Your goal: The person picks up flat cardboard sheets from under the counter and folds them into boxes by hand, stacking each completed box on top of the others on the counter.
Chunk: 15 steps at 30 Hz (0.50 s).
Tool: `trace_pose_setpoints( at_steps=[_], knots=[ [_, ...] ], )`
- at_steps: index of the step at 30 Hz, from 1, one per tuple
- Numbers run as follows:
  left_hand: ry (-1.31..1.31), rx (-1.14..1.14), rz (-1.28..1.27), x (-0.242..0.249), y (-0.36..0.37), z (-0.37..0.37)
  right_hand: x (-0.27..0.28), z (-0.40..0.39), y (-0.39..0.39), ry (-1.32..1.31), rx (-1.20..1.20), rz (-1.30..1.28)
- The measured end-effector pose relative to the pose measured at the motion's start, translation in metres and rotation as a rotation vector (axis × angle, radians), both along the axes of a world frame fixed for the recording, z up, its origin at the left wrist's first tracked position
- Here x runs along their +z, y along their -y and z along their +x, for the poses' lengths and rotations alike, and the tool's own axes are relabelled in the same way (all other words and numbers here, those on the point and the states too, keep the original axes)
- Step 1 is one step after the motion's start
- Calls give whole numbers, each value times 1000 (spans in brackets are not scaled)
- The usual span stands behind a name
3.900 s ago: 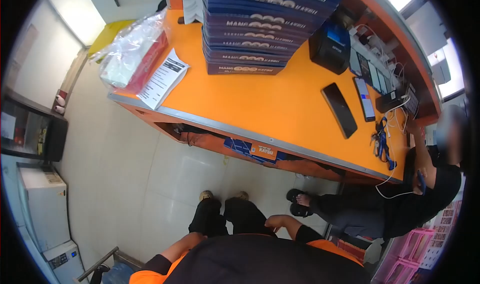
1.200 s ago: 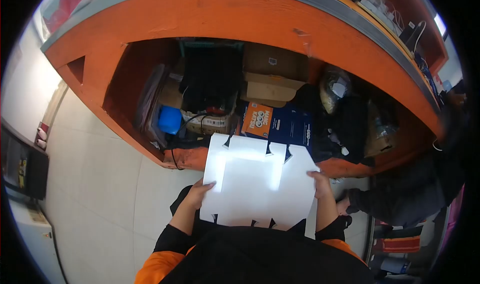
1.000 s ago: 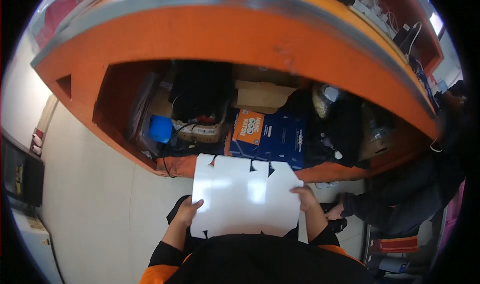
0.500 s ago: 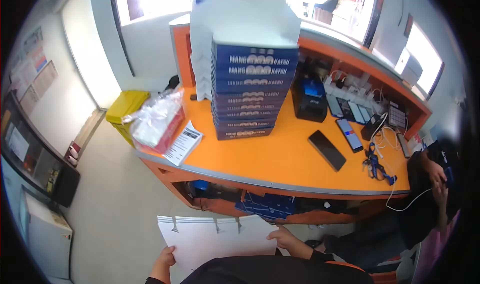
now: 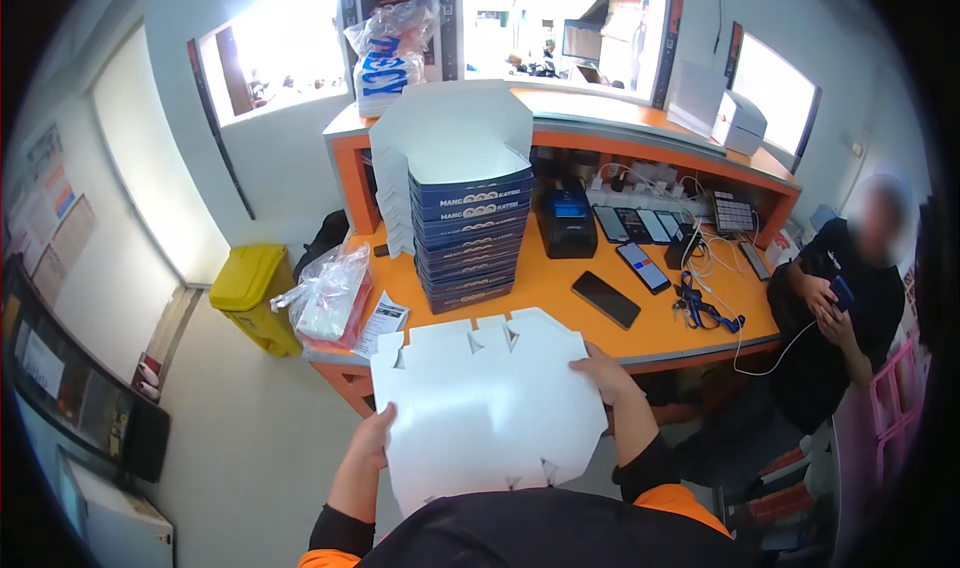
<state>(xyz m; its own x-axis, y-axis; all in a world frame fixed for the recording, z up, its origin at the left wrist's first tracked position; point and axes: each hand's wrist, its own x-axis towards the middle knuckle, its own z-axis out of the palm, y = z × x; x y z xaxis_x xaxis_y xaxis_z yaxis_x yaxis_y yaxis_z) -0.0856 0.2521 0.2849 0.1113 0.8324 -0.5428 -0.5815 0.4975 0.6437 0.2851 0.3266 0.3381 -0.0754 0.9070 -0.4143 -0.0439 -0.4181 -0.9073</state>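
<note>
A white, flat unfolded cardboard box, with die-cut slots and angled corners, is held out in front of my body. My left hand grips its left edge, thumb on the upper face. On the right edge, my right hand has the thumb on top and its other fingers hidden beneath. The far edge of the cardboard overlaps the front of the orange counter in this view. Behind it stands a tall stack of dark blue printed boxes with white lids raised.
Left of the stack are a plastic-wrapped package and a printed paper. Phones, keys on a lanyard and a black printer lie to the right. A seated person holds a phone. A yellow bin stands left.
Both hands have raised the cardboard forward toward the counter, showing more of its white face. The view has tilted up, bringing the shelf top and the seated person into sight.
</note>
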Motion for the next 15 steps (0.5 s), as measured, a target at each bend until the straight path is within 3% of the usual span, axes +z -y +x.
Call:
trace_pose_setpoints(
  at_steps=[3, 7, 11, 15],
  knots=[
    [17, 22, 64, 5, -23, 29, -5, 25, -8, 247, -40, 108],
    [-313, 114, 54, 1, -41, 87, -10, 62, -16, 327, -213, 180],
    [-345, 108, 147, -8, -57, 125, -46, 112, -50, 502, -203, 261],
    [-419, 62, 220, 13, -74, 163, -42, 137, -80, 699, -123, 364]
  ],
)
